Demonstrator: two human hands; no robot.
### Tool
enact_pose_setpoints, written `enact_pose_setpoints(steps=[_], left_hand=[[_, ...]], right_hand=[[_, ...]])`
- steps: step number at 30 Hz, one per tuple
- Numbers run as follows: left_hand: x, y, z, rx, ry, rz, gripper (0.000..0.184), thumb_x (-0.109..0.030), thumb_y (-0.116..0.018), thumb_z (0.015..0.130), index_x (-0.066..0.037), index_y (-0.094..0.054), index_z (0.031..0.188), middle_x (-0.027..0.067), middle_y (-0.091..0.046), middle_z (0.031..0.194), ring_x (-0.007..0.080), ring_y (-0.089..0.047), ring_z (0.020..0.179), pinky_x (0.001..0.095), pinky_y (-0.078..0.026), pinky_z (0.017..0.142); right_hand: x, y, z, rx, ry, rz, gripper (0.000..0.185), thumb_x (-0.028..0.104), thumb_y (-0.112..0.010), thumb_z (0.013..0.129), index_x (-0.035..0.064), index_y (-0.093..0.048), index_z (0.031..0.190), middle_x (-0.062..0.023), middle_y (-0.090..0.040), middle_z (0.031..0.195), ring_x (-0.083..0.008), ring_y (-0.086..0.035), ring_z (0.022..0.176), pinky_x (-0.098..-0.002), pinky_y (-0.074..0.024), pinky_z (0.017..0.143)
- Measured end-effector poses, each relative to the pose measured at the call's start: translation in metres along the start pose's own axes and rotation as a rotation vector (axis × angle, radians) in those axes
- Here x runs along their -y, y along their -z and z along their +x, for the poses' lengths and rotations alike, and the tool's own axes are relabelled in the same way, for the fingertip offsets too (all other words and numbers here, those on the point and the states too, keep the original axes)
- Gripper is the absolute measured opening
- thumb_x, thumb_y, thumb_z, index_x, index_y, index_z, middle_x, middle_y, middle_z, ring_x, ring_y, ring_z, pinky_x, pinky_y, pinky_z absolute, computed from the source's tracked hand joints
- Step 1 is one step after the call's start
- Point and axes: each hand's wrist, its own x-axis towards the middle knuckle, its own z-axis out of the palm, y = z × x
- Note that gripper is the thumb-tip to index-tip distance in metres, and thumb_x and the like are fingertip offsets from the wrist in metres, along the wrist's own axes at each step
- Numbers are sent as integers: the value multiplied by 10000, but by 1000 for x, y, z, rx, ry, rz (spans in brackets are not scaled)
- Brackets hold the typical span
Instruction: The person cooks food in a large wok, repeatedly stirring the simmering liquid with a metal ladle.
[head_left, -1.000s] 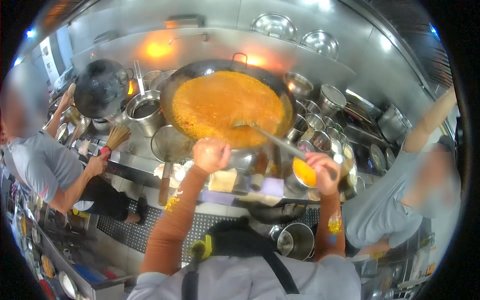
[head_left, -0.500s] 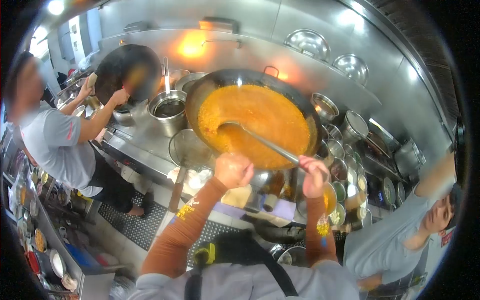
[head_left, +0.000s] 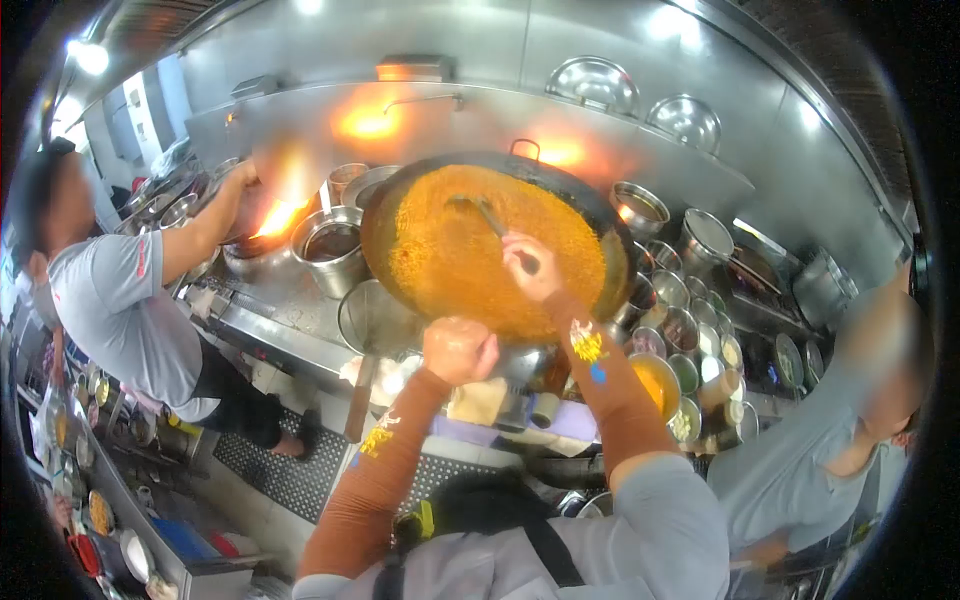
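A large dark wok [head_left: 612, 215] holds bubbling orange sauce [head_left: 430, 250]. My right hand [head_left: 530, 267] is closed round the handle of a ladle [head_left: 489, 215] and reaches over the sauce. The ladle's bowl lies partly sunk in the sauce toward the far left side. My left hand [head_left: 459, 350] makes a fist at the wok's near rim; whatever is inside its fingers is hidden. Just left of that fist rests a round mesh strainer [head_left: 378, 318], its handle pointing toward me.
At the left a co-worker [head_left: 130, 300] works beside a tall flame [head_left: 285, 200]. A steel pot [head_left: 335, 255] of dark liquid stands left of the wok. Several small containers [head_left: 680, 335] crowd the right side, near another person [head_left: 810, 470]. Folded cloths [head_left: 480, 402] lie at the front edge.
My right hand has moved forward and left over the wok, pushing the ladle toward the far side. My left fist stays near the rim. Flame has risen at the left co-worker's burner.
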Motion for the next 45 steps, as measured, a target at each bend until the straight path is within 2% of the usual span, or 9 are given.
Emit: enact_pose_setpoints(steps=[11, 12, 23, 26, 33, 35, 36, 40, 45], left_hand=[[-10, 3, -6, 53, 42, 4, 239, -166, -708, 799, -99, -571, 616, 124, -577, 632, 359, -588, 594, 479, -449, 566], [-11, 5, -7, 63, 33, 30, 168, -169, -692, 806, -112, -652, 652, 107, -605, 632, 344, -607, 598, 469, -468, 580], [-9, 4, -13, 119, 75, 21, 182, -192, -707, 852, -106, -648, 703, 101, -631, 694, 338, -623, 677, 478, -460, 654], [-10, 9, -8, 74, 127, -136, 47, -119, -703, 859, -75, -709, 877, 121, -664, 793, 323, -652, 749, 432, -506, 729], [-54, 96, 72, -253, 125, -385, 364, -37, -640, 906, -9, -653, 1268, 139, -661, 1242, 245, -627, 1131, 341, -521, 870], [-97, 142, 97, -397, 107, -550, 373, -59, -602, 963, 68, -593, 1314, 160, -637, 1329, 259, -626, 1212, 372, -504, 1048], [-113, 162, 106, -441, 54, -623, 378, -60, -604, 961, 59, -588, 1320, 158, -630, 1337, 262, -617, 1221, 379, -498, 1053], [-152, 223, 114, -303, -220, -914, 403, -65, -612, 953, 22, -571, 1345, 147, -602, 1368, 271, -580, 1253, 409, -472, 1074], [-160, 246, 112, -144, -274, -1001, 442, -71, -622, 943, -23, -550, 1376, 133, -567, 1406, 283, -534, 1294, 446, -439, 1101]], right_hand=[[1, 77, -29, 42, -115, -68, 61, 69, -700, 875, 23, -724, 908, -157, -752, 1082, -309, -711, 1117, -400, -531, 1001], [8, 85, -36, 36, -149, -68, 60, 66, -700, 873, 23, -724, 906, -155, -753, 1083, -305, -714, 1113, -395, -532, 999], [113, 140, -132, -82, -231, -78, 52, 25, -681, 886, 0, -720, 911, -151, -760, 1104, -293, -699, 1152, -401, -513, 1030], [139, 148, -152, -62, -253, -34, 67, 23, -694, 900, -13, -719, 951, -148, -751, 1144, -296, -674, 1211, -398, -494, 1060], [193, 157, -174, 32, -259, -31, 79, -1, -682, 907, 1, -714, 980, -151, -739, 1182, -311, -663, 1243, -402, -494, 1067], [206, 168, -168, 89, -217, -86, 86, -9, -686, 890, -2, -714, 970, -163, -739, 1172, -326, -671, 1231, -398, -515, 1032], [213, 173, -165, 115, -203, -109, 88, -11, -686, 884, -3, -714, 968, -166, -739, 1168, -332, -674, 1226, -397, -521, 1021], [228, 189, -152, 197, -174, -175, 100, -32, -669, 866, -7, -713, 951, -180, -738, 1151, -353, -686, 1209, -399, -538, 989], [214, 193, -140, 215, -50, -309, 108, -31, -673, 834, 25, -721, 914, -148, -753, 1104, -346, -724, 1134, -404, -557, 958]])
